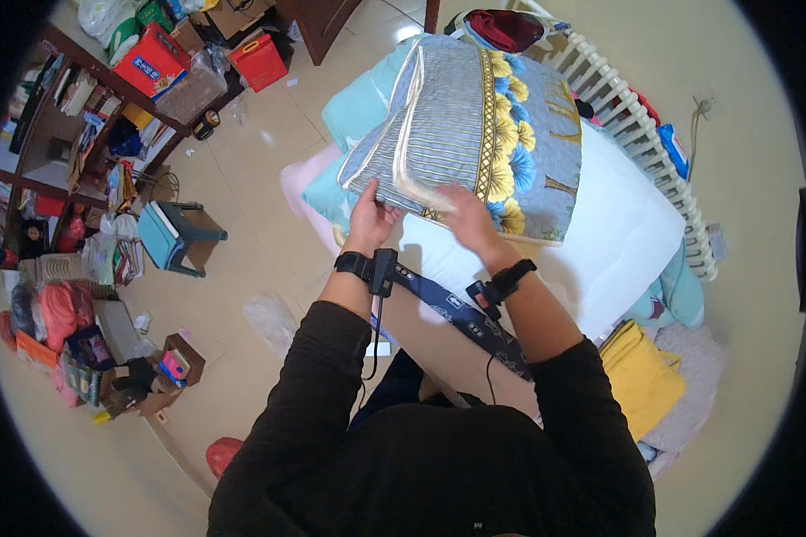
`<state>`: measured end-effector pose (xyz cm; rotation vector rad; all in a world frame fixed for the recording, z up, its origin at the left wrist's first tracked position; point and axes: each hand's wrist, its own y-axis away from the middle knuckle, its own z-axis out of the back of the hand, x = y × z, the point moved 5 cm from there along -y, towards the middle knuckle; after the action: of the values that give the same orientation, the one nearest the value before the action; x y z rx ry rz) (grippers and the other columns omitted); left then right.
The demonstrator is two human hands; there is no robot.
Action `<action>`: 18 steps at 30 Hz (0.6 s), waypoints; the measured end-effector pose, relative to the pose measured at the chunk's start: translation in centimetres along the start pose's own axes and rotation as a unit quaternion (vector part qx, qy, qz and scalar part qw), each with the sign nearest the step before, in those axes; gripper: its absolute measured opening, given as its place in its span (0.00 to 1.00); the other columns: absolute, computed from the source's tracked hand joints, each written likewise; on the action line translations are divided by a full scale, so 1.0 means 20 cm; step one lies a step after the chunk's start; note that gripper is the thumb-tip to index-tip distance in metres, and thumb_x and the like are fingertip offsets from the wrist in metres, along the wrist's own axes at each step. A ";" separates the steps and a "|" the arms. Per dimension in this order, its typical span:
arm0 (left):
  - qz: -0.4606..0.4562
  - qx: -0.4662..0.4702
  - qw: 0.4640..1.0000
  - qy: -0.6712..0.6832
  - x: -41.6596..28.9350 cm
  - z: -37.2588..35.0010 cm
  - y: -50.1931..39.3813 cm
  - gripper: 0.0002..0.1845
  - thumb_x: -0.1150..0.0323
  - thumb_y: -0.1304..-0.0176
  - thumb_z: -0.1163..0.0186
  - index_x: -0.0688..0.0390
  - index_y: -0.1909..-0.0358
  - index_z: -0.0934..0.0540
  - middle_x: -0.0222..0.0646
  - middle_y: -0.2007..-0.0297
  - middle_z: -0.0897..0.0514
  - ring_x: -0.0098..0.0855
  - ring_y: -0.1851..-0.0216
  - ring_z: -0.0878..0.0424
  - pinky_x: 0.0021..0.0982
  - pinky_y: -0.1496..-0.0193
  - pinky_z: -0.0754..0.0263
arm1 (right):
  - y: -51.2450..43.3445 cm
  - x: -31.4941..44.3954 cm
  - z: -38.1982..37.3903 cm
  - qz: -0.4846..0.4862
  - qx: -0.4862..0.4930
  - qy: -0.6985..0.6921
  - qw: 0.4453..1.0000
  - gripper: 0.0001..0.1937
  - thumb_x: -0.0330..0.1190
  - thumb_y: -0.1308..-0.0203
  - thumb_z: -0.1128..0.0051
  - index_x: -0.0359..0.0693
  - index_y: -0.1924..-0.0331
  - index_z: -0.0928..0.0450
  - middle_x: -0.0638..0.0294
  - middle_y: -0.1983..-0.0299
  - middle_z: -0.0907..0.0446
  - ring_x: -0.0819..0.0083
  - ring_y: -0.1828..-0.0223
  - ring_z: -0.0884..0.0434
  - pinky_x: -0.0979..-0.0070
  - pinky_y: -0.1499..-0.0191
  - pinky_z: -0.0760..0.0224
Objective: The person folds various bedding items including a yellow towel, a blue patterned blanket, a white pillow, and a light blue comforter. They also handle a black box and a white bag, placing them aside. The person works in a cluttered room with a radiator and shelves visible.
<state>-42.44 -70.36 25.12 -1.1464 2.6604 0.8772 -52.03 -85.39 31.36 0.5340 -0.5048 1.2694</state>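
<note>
A blue-grey quilted cover [443,134] with stripes, cream piping and a band of yellow and blue flowers lies folded in layers on the bedding. My left hand [374,221] holds its near left edge, thumb on top and fingers curled beneath. At the near cream-edged fold, my right hand [470,218] grips the cover; its fingertips are blurred and partly hidden. Under the cover spreads a white sheet or pad [618,208]. Turquoise bedding [363,101] and a pink cloth [302,181] show along the left side.
A white radiator [618,94] runs along the right wall. A folded yellow cloth [638,382] lies at the near right. On the floor at left are a blue-green stool [168,235], a clear plastic bag [272,322] and boxes [181,362]. Crowded shelves [74,121] stand beyond.
</note>
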 end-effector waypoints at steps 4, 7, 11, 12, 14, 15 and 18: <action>-0.069 0.054 0.995 -0.056 -0.02 -0.23 0.07 0.14 0.61 0.37 0.52 0.58 0.54 0.31 0.30 0.63 0.23 0.26 0.66 0.25 0.26 0.68 0.30 | 0.02 -0.11 0.47 -0.053 -0.235 -0.485 0.841 0.21 0.41 0.41 0.52 0.32 0.50 0.33 0.54 0.55 0.25 0.62 0.57 0.24 0.71 0.52 0.33; -0.121 0.085 0.980 -0.135 0.03 -0.47 0.19 0.14 0.60 0.36 0.53 0.57 0.56 0.30 0.26 0.65 0.24 0.21 0.70 0.28 0.22 0.72 0.36 | 0.00 0.01 0.77 0.022 -0.168 -0.664 0.729 0.23 0.42 0.42 0.51 0.28 0.52 0.33 0.52 0.57 0.25 0.67 0.58 0.24 0.72 0.53 0.32; -0.131 0.195 0.933 -0.273 0.15 -0.76 0.31 0.15 0.58 0.36 0.54 0.58 0.55 0.30 0.24 0.65 0.25 0.17 0.69 0.32 0.21 0.68 0.35 | 0.05 0.21 0.78 -0.097 -0.154 -0.300 0.936 0.23 0.38 0.42 0.51 0.29 0.49 0.36 0.53 0.53 0.27 0.64 0.53 0.25 0.75 0.49 0.35; -0.127 0.195 0.931 -0.280 0.20 -0.80 0.34 0.18 0.58 0.36 0.53 0.60 0.53 0.31 0.25 0.64 0.25 0.17 0.66 0.31 0.22 0.62 0.35 | 0.06 0.35 0.76 0.067 -0.172 -0.189 0.965 0.23 0.38 0.43 0.49 0.31 0.48 0.36 0.55 0.53 0.27 0.67 0.53 0.26 0.75 0.51 0.35; -0.087 0.307 0.906 -0.277 0.24 -0.87 0.39 0.26 0.49 0.36 0.59 0.60 0.47 0.35 0.27 0.53 0.30 0.21 0.53 0.34 0.25 0.49 0.40 | 0.09 0.45 0.73 0.159 -0.168 -0.148 0.962 0.24 0.35 0.46 0.46 0.32 0.47 0.36 0.57 0.53 0.28 0.72 0.55 0.27 0.77 0.54 0.34; -0.070 0.334 0.901 -0.268 0.26 -0.89 0.41 0.30 0.45 0.37 0.62 0.58 0.43 0.38 0.28 0.47 0.33 0.24 0.47 0.35 0.29 0.44 0.43 | 0.10 0.46 0.70 0.165 -0.161 -0.180 0.956 0.25 0.34 0.47 0.44 0.33 0.46 0.37 0.58 0.53 0.28 0.75 0.56 0.28 0.78 0.56 0.34; 0.042 0.319 0.936 -0.143 0.31 -0.87 0.42 0.35 0.42 0.38 0.67 0.59 0.39 0.43 0.31 0.42 0.37 0.28 0.44 0.38 0.31 0.41 0.47 | 0.08 0.33 0.67 0.011 -0.030 -0.322 0.946 0.24 0.31 0.48 0.44 0.32 0.47 0.36 0.56 0.53 0.27 0.75 0.57 0.28 0.77 0.57 0.33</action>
<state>-50.63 -79.33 41.33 -0.6875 2.4614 0.1276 -52.97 -88.61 46.04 0.8989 -1.0928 1.0792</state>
